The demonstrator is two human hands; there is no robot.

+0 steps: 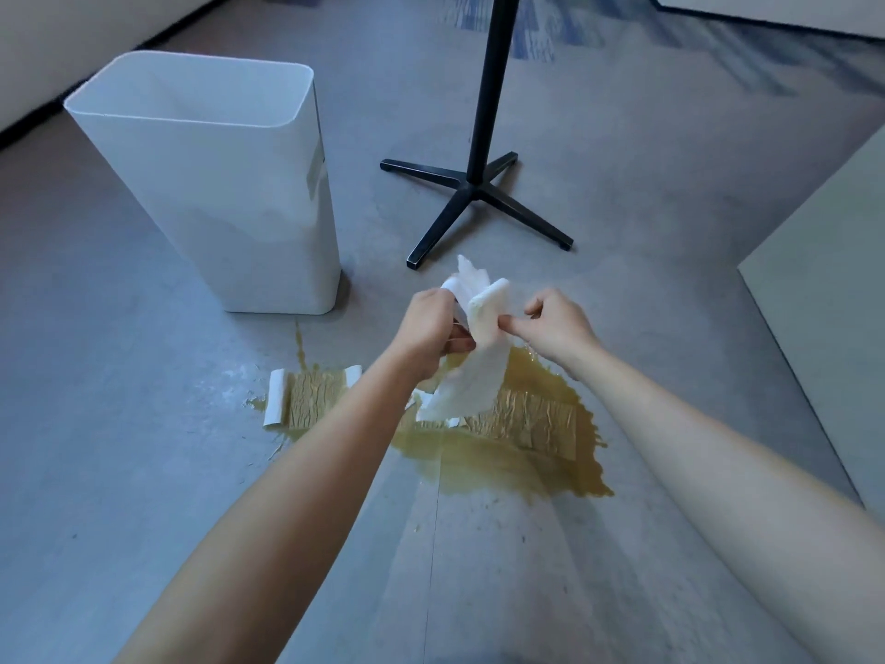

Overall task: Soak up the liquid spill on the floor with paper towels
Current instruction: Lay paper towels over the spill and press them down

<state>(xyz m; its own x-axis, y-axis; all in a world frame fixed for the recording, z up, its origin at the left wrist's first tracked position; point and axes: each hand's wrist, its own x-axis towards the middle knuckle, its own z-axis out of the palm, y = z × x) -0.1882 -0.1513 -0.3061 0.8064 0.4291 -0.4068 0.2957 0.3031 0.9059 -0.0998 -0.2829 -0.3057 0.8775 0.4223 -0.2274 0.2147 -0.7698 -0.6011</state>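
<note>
Starting left of the spill (479, 467), you have a wide stretch of bare grey floor (96, 376) running out to the edge of view. A tall white bin (230, 198) stands up and left of the spill, its base just beyond the thin trickle that leaves the spill's upper left edge. One soaked sheet (311, 400) lies flat on the spill's left end, with white curled edges on either side.

Above the middle of the spill, your left hand (428, 323) pinches one side of a dry white paper towel (479, 357) and your right hand (555, 328) pinches the other. The two hands are close together, parted only by the towel. It hangs down over the spill, and you cannot tell whether its lower end touches the wet floor. A second soaked sheet (531, 416) lies flat on the spill's right half.

Beyond the spill stands a black stand (474, 189) on a cross-shaped foot, with one leg ending near the bin's base but not touching it. Right of the spill, a pale panel (823, 328) has an edge that runs diagonally and narrows the room on that side.

The floor is smooth and grey, and a thin seam (433, 543) runs from the spill's near edge towards you. Blue patterned carpet (550, 35) lies far beyond the spill.
</note>
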